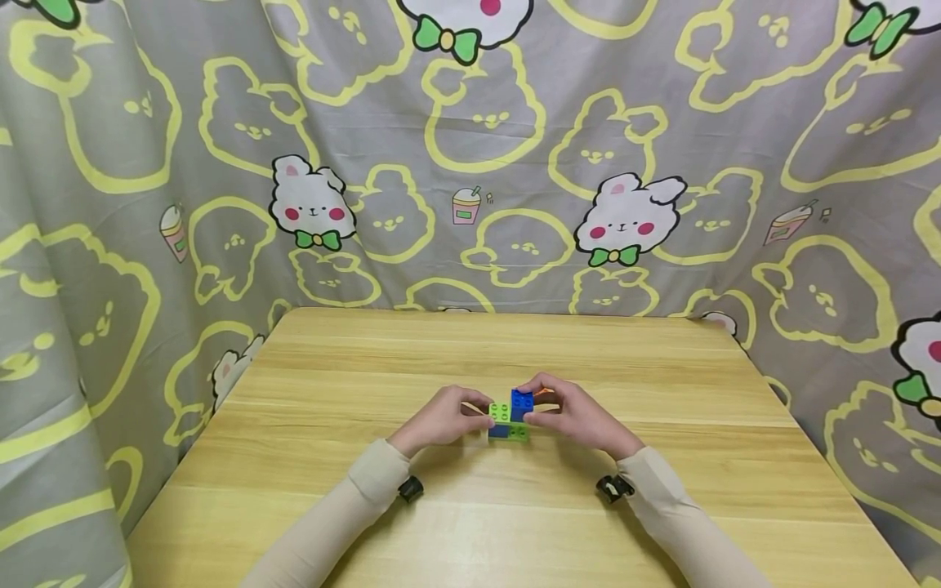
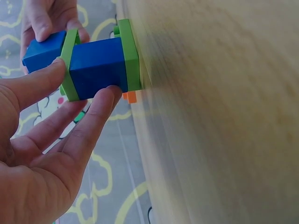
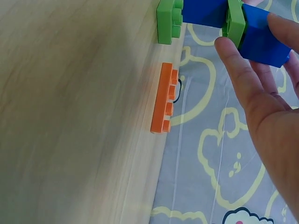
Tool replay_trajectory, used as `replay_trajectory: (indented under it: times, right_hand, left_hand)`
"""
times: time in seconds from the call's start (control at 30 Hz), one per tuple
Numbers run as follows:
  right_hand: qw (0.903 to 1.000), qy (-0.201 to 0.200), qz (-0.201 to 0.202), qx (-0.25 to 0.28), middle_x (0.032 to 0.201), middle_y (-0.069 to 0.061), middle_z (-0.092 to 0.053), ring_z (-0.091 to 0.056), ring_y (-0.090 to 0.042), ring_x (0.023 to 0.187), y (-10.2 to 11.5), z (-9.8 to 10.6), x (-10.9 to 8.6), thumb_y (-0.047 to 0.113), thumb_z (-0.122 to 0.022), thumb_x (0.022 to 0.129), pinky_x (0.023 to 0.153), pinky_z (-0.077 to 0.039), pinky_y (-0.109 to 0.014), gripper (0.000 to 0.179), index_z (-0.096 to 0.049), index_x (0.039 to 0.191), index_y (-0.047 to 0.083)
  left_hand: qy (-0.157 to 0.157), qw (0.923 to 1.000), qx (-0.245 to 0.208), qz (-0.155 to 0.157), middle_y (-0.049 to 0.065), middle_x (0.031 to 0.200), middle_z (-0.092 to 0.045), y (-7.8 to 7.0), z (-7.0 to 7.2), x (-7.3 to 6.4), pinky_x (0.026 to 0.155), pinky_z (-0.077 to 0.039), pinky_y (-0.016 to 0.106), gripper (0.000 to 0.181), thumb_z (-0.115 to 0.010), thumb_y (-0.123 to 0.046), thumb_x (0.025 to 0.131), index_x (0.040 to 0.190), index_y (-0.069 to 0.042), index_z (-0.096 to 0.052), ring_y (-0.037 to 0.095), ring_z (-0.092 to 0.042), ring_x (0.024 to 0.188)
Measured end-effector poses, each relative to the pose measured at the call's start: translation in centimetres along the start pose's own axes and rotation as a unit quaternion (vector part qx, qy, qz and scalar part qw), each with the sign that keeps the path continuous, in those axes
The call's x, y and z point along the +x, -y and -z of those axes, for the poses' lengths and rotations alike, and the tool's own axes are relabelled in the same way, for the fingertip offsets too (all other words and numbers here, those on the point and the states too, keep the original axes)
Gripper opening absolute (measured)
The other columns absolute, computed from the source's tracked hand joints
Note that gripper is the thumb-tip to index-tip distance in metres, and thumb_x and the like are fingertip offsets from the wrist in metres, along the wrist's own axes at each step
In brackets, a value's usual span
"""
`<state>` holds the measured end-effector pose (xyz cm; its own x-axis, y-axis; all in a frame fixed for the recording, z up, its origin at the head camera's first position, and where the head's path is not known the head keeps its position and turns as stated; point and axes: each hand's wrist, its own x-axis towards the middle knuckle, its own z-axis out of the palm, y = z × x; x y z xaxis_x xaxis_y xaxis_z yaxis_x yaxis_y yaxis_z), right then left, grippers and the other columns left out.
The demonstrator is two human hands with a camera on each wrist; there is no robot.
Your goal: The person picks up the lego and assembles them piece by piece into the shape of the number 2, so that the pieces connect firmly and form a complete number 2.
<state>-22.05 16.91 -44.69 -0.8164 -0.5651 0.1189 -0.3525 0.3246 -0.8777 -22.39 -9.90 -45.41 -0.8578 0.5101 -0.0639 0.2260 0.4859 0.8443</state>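
Note:
Toy building bricks form a small stack on the table. A flat green brick (image 2: pixel 131 56) lies at the bottom, with a blue brick (image 2: pixel 98 67) on it and another flat green brick (image 1: pixel 499 411) above that. My left hand (image 1: pixel 444 420) grips the stack from the left, thumb at the upper green brick and fingers against the blue one. On the right, my right hand (image 1: pixel 577 412) pinches a second blue brick (image 1: pixel 522 402) between thumb and fingers. This brick sits at the right end of the upper green brick, studs up.
A flat orange brick (image 3: pixel 162 100) with a row of studs lies on the wooden table (image 1: pixel 470 523), behind the right hand in the head view. Patterned grey curtain (image 1: pixel 515 139) hangs around the table's back and sides.

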Motion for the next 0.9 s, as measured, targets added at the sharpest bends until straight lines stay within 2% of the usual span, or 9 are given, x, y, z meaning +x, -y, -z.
replay_trajectory:
  times: [0.53,0.9]
  right_hand:
    - [1.0000,-0.002,-0.004,0.003,0.130,-0.009,-0.063,-0.065,-0.035,0.119,0.06,0.02,-0.02,0.014,-0.075,0.094,0.092,-0.058,-0.032,0.031,-0.064,0.123,0.018]
    - [0.9999,0.000,-0.003,0.014,0.135,-0.011,-0.062,-0.063,-0.035,0.120,0.03,0.07,0.03,0.010,-0.074,0.095,0.091,-0.058,-0.031,0.030,-0.064,0.122,0.016]
  left_hand:
    - [0.000,1.0000,-0.009,0.003,0.007,0.115,-0.073,-0.15,0.00,-0.17,0.085,-0.060,0.035,0.031,-0.074,-0.024,0.096,0.122,-0.007,-0.073,0.019,-0.073,0.098]
    - [-0.002,1.0000,-0.003,-0.001,0.006,0.114,-0.074,-0.10,0.04,-0.05,0.086,-0.060,0.035,0.030,-0.074,-0.024,0.096,0.121,-0.007,-0.073,0.018,-0.073,0.097]
